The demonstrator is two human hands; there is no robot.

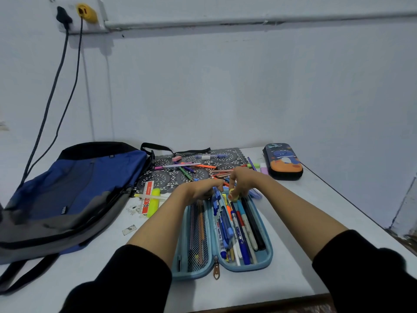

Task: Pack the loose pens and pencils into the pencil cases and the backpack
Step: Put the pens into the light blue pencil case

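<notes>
**Seating an item in the open pencil case**

At the far end of the open pencil case [268, 256], the right hand [244, 180] pinches a small yellow item [232, 197], likely to tuck it in. The left hand [199, 189] curls its fingers against the packed pens [240, 231], apparently steadying them; its grip is unclear. Loose pens [187, 165] lie beyond the case.

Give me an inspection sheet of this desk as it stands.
Surface: white table, black lace mat at the back.
Job's things: blue pencil case open, full of pens; dinosaur pencil case closed; backpack lying flat; loose pens on the mat.
Clutter: erasers, ruler, yellow highlighter, paper scraps.
Hands: left hand curled at the case's far end, grip unclear; right hand pinches a small yellow item.
Cables: two cables hang from the wall socket.
Surroundings: pale wall, pipe.
</notes>
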